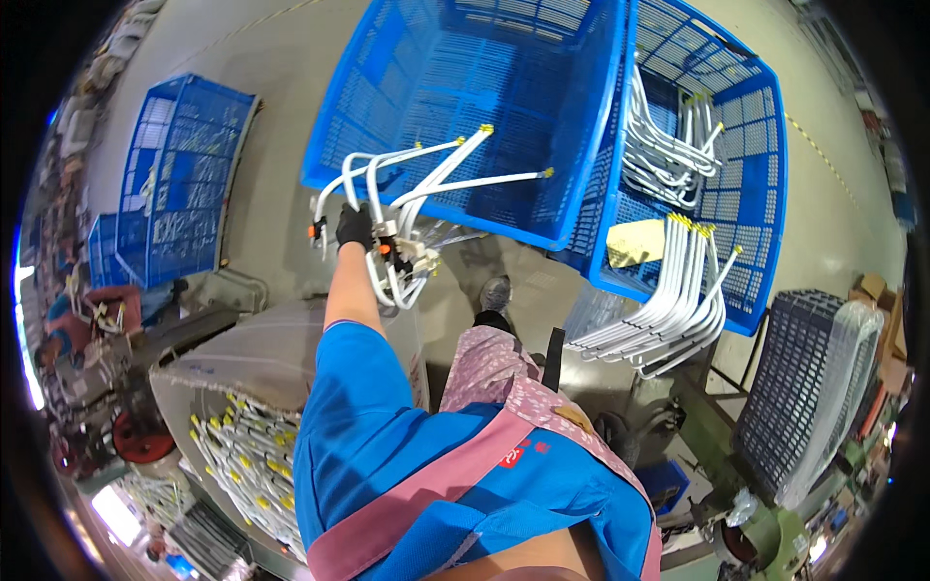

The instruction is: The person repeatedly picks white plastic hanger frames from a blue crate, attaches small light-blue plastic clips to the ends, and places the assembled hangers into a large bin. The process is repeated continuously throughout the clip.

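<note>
My left hand [356,229], in a black glove, reaches out to the near left edge of a large blue crate [334,179]. Its fingers are closed round bent white tubes [426,198] with yellow tips, which lean over the crate's rim with their ends pointing into it. Beside the glove, small white and orange fittings [387,249] show among the lower bends of these tubes. My right hand is out of the picture.
Right of the crate stands another blue crate [760,194] holding white tubes [668,160]; more bent tubes [678,300] hang over its near edge. Yellow-tipped tubes [247,455] fill a big bin at lower left. Stacked dark crates [790,378] stand right, blue crates [184,179] far left.
</note>
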{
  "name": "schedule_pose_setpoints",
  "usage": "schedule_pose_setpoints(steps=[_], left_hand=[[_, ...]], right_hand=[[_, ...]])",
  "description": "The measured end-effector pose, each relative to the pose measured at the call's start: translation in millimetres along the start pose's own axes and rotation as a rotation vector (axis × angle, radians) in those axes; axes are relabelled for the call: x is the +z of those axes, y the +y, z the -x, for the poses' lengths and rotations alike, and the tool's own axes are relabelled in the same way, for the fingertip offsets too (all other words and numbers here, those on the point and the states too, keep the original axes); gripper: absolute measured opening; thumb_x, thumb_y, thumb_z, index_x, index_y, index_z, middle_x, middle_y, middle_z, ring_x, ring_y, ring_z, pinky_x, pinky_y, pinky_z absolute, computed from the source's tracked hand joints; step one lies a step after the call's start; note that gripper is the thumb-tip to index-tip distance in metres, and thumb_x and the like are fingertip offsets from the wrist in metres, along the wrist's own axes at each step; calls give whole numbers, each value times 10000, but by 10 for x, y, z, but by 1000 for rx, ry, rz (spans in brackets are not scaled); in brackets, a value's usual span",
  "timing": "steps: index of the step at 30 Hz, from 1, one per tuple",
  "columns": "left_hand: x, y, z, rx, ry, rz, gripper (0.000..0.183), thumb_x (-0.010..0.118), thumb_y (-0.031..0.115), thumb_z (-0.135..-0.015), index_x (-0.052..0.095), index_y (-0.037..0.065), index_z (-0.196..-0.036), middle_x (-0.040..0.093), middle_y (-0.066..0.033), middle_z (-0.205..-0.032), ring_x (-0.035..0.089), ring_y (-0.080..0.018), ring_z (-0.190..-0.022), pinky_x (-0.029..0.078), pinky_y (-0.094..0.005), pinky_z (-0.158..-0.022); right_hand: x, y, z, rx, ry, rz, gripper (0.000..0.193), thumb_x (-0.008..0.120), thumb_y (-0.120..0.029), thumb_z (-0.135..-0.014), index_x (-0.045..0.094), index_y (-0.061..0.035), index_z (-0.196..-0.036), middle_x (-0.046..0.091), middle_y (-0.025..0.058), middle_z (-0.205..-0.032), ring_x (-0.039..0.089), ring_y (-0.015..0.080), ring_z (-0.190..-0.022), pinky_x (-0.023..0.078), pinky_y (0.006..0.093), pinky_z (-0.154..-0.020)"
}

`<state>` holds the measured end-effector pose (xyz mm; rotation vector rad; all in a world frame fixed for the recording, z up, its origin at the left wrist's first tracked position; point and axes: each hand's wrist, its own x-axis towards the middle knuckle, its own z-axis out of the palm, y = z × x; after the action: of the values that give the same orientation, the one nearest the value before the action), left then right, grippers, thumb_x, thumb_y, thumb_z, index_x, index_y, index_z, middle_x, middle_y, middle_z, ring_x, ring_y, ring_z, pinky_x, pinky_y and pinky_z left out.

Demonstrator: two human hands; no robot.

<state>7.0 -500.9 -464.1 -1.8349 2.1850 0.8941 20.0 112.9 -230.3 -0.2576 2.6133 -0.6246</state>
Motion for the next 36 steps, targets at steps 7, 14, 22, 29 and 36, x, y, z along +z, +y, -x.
schedule_pose_setpoints(steps=[7, 14, 22, 29, 36], left_hand=[[5, -29, -158, 15, -56, 188, 553, 701, 390, -759, 557, -44, -1069, 635, -160, -789, 631, -260, -682, 495, -409, -587], [-356, 648, 1002, 402, -147, 415, 256, 644, 293, -849, 670, 43, -899, 633, -72, -677, 594, -165, -603, 439, -329, -549], [-694, 1182, 3036, 572, -175, 193, 294, 652, 276, -879, 651, -13, -940, 652, -103, -802, 598, -158, -740, 465, -317, -687], [-856, 1151, 4960, 439, -104, 143, 226, 629, 218, -891, 658, 11, -977, 548, -4, -638, 507, -90, -542, 401, -269, -510], [-827, 1147, 6332, 258, -77, 392, 214, 574, 161, -911, 604, -8, -1039, 420, 35, -550, 364, -61, -365, 287, -226, -353]], right_hand=[[-105, -108, 40, 50, 64, 17, 181, 664, -197, -827, 677, -66, -952, 659, 157, -927, 635, 359, -818, 509, 421, -696], [-233, -23, -190, -4, -48, -76, 164, 635, -187, -852, 652, -45, -932, 638, 178, -886, 611, 372, -782, 476, 444, -677], [-521, 458, -417, -190, 23, -212, 182, 611, -201, -874, 648, -35, -941, 631, 183, -874, 602, 374, -784, 473, 428, -663], [-657, 1965, -713, -177, 150, -131, 195, 594, -267, -861, 672, -89, -852, 639, 118, -825, 626, 312, -757, 494, 415, -668], [-410, 3368, -1225, -10, 137, -207, 250, 569, -288, -856, 663, -56, -852, 654, 169, -823, 626, 357, -784, 488, 444, -715]])
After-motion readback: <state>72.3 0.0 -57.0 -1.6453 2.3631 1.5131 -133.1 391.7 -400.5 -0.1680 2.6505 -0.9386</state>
